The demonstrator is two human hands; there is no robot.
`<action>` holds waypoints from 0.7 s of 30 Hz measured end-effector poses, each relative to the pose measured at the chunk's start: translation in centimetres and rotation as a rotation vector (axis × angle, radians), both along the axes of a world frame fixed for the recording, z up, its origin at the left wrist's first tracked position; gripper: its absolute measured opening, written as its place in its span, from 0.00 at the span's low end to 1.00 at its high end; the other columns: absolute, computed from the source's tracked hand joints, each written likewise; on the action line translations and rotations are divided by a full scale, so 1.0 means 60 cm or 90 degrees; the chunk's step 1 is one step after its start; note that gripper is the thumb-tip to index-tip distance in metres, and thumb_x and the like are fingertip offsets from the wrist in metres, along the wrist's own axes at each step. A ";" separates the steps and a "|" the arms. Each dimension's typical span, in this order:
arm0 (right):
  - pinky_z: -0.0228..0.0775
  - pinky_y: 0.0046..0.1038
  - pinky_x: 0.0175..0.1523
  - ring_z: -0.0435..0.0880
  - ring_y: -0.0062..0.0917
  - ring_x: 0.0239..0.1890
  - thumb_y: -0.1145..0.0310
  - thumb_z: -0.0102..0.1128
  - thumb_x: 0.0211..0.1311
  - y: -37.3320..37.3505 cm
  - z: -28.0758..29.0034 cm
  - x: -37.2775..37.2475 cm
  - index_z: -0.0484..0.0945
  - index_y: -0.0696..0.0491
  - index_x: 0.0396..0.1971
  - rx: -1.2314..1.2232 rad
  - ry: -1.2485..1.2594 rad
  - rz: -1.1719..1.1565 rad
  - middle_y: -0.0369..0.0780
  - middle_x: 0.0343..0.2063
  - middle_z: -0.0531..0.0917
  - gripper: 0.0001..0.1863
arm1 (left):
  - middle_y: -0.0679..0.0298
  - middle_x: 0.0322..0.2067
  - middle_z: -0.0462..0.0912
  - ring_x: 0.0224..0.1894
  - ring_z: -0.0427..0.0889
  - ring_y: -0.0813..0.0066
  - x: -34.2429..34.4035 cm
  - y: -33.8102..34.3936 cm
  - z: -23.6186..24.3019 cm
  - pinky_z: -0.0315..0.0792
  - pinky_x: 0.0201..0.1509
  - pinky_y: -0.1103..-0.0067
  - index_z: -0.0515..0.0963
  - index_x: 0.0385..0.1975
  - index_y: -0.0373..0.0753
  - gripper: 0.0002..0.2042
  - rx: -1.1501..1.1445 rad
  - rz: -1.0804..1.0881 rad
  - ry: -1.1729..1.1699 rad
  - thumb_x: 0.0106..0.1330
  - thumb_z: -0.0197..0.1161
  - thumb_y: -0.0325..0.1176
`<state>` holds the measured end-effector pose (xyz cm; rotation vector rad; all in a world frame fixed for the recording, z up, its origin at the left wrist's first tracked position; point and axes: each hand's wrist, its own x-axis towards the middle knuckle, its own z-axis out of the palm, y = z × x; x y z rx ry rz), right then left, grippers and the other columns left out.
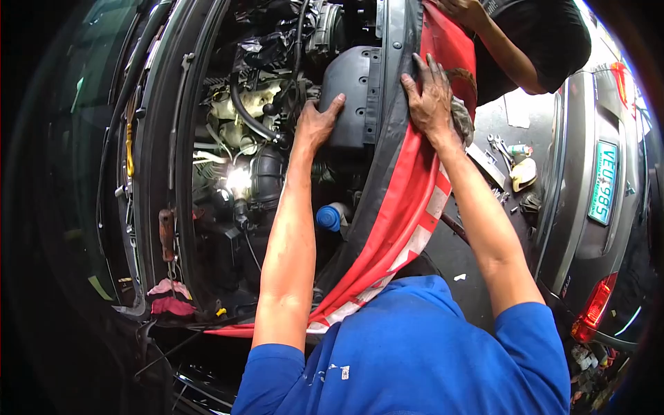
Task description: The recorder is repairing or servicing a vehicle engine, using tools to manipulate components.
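Presumably steadying black plastic cover (pixel 349 81), right of engine (pixel 232 107), with left hand (pixel 318 124) at its edge, thumb on top, unable to tell hidden fingers' grip; resting right hand (pixel 430 104), fingers loosely spread, on red sheet (pixel 403 197), likely for support

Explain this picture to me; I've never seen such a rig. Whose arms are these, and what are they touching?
No robot here: a person works bare-handed, filmed by a head-worn fisheye camera looking down, so straight edges bend. The left hand touches the edge of a black plastic housing, its grip partly hidden. The right hand lies spread on a black-edged red sheet. Around them are engine parts, a bright light and a blue cap. Another person's arm shows at the top.
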<state>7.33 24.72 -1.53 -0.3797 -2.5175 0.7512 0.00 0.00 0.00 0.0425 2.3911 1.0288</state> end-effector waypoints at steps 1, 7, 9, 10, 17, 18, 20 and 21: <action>0.45 0.45 0.69 0.58 0.46 0.67 0.46 0.53 0.62 -0.004 0.003 0.001 0.66 0.44 0.62 0.003 0.003 -0.007 0.48 0.64 0.65 0.31 | 0.42 0.61 0.63 0.58 0.71 0.49 -0.003 0.002 0.005 0.66 0.61 0.66 0.44 0.66 0.26 0.59 0.076 0.075 -0.083 0.47 0.69 0.64; 0.47 0.44 0.69 0.60 0.45 0.66 0.47 0.52 0.62 0.006 0.012 0.006 0.67 0.44 0.61 0.013 0.002 -0.020 0.48 0.63 0.65 0.29 | 0.46 0.59 0.66 0.56 0.73 0.61 0.016 0.022 0.026 0.70 0.56 0.70 0.58 0.63 0.29 0.50 0.107 0.070 0.037 0.47 0.73 0.57; 0.46 0.44 0.69 0.59 0.44 0.67 0.47 0.51 0.62 0.004 0.010 0.007 0.67 0.44 0.61 0.009 -0.013 -0.029 0.47 0.63 0.65 0.30 | 0.47 0.58 0.67 0.55 0.74 0.63 0.022 0.008 0.033 0.71 0.55 0.72 0.58 0.63 0.31 0.48 0.243 0.089 -0.054 0.48 0.74 0.54; 0.45 0.44 0.70 0.58 0.44 0.67 0.46 0.51 0.63 0.001 0.011 0.006 0.67 0.43 0.62 0.002 -0.015 -0.026 0.47 0.64 0.64 0.30 | 0.50 0.54 0.72 0.52 0.76 0.66 0.029 0.001 0.030 0.73 0.53 0.75 0.61 0.61 0.30 0.44 0.287 0.103 -0.040 0.50 0.74 0.50; 0.44 0.43 0.70 0.58 0.43 0.67 0.46 0.51 0.63 0.004 0.011 0.003 0.67 0.43 0.62 -0.007 -0.006 -0.027 0.47 0.64 0.64 0.30 | 0.51 0.49 0.76 0.46 0.80 0.68 0.038 -0.002 0.036 0.77 0.47 0.76 0.64 0.61 0.31 0.40 0.364 0.100 -0.088 0.50 0.75 0.44; 0.44 0.43 0.70 0.58 0.43 0.68 0.46 0.51 0.63 -0.002 0.011 0.005 0.67 0.43 0.62 -0.009 -0.011 -0.029 0.46 0.64 0.64 0.30 | 0.52 0.49 0.77 0.45 0.80 0.69 0.041 -0.007 0.033 0.77 0.46 0.77 0.66 0.60 0.31 0.39 0.364 0.114 -0.061 0.51 0.75 0.44; 0.43 0.43 0.70 0.57 0.42 0.68 0.46 0.51 0.62 -0.007 0.013 0.000 0.67 0.42 0.62 -0.020 -0.013 -0.025 0.46 0.65 0.63 0.30 | 0.52 0.48 0.78 0.45 0.80 0.70 0.040 -0.014 0.026 0.77 0.46 0.77 0.67 0.59 0.32 0.38 0.361 0.127 -0.035 0.51 0.75 0.44; 0.43 0.43 0.70 0.57 0.42 0.68 0.46 0.51 0.62 -0.003 0.011 0.001 0.67 0.42 0.62 -0.021 -0.017 -0.027 0.46 0.65 0.63 0.30 | 0.53 0.48 0.78 0.45 0.80 0.70 0.040 -0.007 0.030 0.77 0.46 0.77 0.67 0.59 0.32 0.38 0.385 0.139 -0.048 0.51 0.75 0.44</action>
